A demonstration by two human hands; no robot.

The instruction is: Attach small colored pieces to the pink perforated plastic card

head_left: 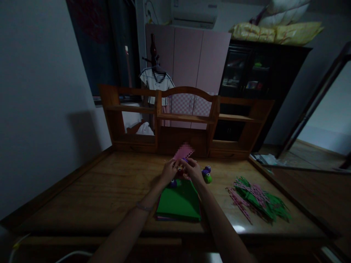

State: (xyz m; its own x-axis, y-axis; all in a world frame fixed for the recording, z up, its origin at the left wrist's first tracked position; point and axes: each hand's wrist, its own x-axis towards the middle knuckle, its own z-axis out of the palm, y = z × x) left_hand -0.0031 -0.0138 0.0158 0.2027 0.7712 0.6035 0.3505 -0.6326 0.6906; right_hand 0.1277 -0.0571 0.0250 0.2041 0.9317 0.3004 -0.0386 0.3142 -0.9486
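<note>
Both my hands are close together above the middle of the desk. My left hand (170, 171) is closed, its fingertips pinching the lower end of a flat pink piece (183, 151) with dark dots along its edges. My right hand (193, 170) is also closed, fingertips at a small purple piece (185, 160) beside the pink one; its exact form is too small to make out. Below the hands lies a stack of sheets with a green sheet (179, 202) on top. Small purple (207, 169) and green balls (208, 178) with googly eyes sit right of my right hand.
A pile of green strips (276, 206) and pink dotted strips (241, 206) lies at the desk's right. Another small purple ball (173, 183) rests by the sheets' far edge, and a red one (180, 171) shows between my hands. A wooden shelf unit (186, 117) lines the back.
</note>
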